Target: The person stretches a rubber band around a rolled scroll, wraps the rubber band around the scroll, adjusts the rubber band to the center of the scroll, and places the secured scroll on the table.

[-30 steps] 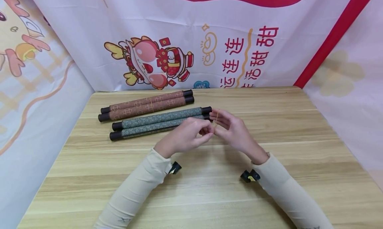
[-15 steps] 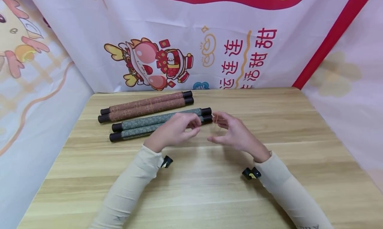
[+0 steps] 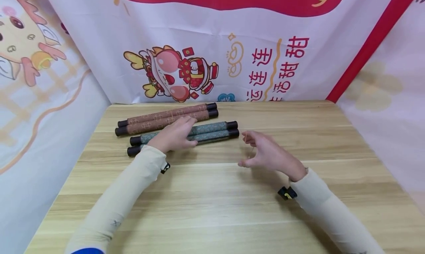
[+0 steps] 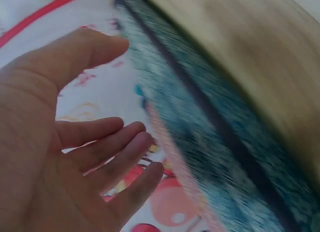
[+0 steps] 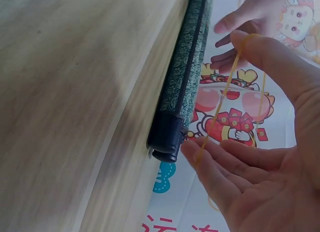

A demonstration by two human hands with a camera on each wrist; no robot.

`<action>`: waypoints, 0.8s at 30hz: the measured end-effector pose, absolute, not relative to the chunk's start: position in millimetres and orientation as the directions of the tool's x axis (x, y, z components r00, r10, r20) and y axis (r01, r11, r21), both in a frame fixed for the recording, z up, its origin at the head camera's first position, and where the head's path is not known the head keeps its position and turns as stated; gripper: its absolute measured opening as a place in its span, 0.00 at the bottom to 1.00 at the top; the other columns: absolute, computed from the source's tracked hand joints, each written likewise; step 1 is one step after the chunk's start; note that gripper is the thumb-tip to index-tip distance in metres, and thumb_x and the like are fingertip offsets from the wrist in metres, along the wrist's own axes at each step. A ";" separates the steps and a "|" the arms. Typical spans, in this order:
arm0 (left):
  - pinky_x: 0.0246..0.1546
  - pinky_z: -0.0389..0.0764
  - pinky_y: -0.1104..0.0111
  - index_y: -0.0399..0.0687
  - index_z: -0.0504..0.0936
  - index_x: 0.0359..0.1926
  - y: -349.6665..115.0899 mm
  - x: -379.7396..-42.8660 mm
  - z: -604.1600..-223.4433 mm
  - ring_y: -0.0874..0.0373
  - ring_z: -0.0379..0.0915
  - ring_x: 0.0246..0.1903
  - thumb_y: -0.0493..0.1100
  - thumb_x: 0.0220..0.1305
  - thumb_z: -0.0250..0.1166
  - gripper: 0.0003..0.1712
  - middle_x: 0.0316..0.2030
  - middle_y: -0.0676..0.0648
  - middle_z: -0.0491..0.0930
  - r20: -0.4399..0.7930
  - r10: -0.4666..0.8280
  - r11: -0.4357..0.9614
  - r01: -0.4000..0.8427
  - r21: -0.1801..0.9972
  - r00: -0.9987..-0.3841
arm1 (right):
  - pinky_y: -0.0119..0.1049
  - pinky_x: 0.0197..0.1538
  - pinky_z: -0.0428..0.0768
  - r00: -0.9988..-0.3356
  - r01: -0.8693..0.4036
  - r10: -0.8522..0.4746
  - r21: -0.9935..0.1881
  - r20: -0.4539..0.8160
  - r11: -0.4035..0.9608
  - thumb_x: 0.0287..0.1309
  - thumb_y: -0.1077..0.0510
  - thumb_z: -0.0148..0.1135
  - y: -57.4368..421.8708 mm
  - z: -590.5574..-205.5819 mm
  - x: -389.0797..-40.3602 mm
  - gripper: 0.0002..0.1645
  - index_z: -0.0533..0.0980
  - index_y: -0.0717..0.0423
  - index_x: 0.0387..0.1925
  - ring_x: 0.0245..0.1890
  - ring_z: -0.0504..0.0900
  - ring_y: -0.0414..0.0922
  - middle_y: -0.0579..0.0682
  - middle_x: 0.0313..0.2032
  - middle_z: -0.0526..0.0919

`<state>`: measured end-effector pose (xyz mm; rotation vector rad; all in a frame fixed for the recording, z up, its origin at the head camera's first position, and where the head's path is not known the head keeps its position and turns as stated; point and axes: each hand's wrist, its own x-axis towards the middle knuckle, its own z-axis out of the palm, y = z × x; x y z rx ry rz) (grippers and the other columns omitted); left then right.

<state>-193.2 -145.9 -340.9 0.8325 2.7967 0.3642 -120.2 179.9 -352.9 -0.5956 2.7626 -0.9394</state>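
The left hand (image 3: 174,136), its grip relaxed and empty, had shifted toward ten o'clock near the green scrolls (image 3: 214,132); at their three o'clock, the right hand (image 3: 267,152) stayed spread, stretching a rubber band (image 5: 220,110).

Red Chinese writing (image 3: 258,78) on the backdrop cloth (image 3: 186,32)
Bottom to top, one column's got 运连连, the next 活甜甜 plus a character cut off at the bench (image 3: 206,195) edge. Right wrist cam catches 运 and the top of 连 too. Mark on the left sleeve (image 3: 114,200) is too tiny to read.
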 end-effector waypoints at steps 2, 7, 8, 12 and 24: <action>0.80 0.60 0.42 0.33 0.58 0.80 -150.0 -197.7 -346.4 0.35 0.52 0.81 0.54 0.68 0.72 0.52 0.80 0.31 0.58 -0.134 0.556 0.817 0.509 0.270 -0.820 | 0.55 0.69 0.80 -0.904 -0.319 -0.426 -0.600 -0.040 0.733 0.47 0.45 0.86 180.2 -352.3 -118.2 0.61 0.64 0.63 0.76 0.65 0.81 0.58 0.63 0.66 0.79; 0.80 0.58 0.43 0.33 0.55 0.81 -155.4 -207.9 -361.2 0.34 0.49 0.82 0.57 0.65 0.73 0.57 0.81 0.30 0.54 -0.182 0.559 0.822 0.512 0.250 -0.809 | 0.55 0.70 0.78 -0.901 -0.304 -0.427 -0.582 -0.083 0.755 0.46 0.44 0.86 180.0 -350.2 -113.7 0.63 0.62 0.65 0.75 0.67 0.79 0.58 0.64 0.67 0.78; 0.81 0.58 0.43 0.33 0.54 0.82 -155.9 -209.7 -363.2 0.35 0.49 0.82 0.58 0.65 0.74 0.58 0.81 0.31 0.54 -0.190 0.557 0.824 0.509 0.248 -0.809 | 0.55 0.70 0.78 -0.899 -0.303 -0.428 -0.577 -0.091 0.759 0.46 0.44 0.86 179.4 -349.1 -112.9 0.64 0.62 0.65 0.76 0.67 0.78 0.58 0.65 0.67 0.77; 0.80 0.59 0.44 0.36 0.53 0.82 -156.0 -217.2 -371.2 0.37 0.50 0.82 0.63 0.63 0.74 0.62 0.82 0.33 0.55 -0.216 0.543 0.835 0.495 0.241 -0.812 | 0.55 0.70 0.78 -0.897 -0.307 -0.431 -0.560 -0.100 0.770 0.43 0.44 0.88 176.5 -347.2 -110.2 0.66 0.61 0.65 0.76 0.68 0.77 0.58 0.64 0.66 0.77; 0.75 0.70 0.44 0.37 0.64 0.79 -159.2 -227.6 -382.1 0.39 0.65 0.76 0.65 0.61 0.75 0.57 0.76 0.35 0.68 -0.198 0.562 0.814 0.496 0.301 -0.803 | 0.54 0.68 0.80 -0.901 -0.336 -0.425 -0.489 -0.081 0.805 0.42 0.41 0.87 172.2 -343.0 -108.1 0.66 0.63 0.66 0.75 0.66 0.79 0.57 0.64 0.66 0.78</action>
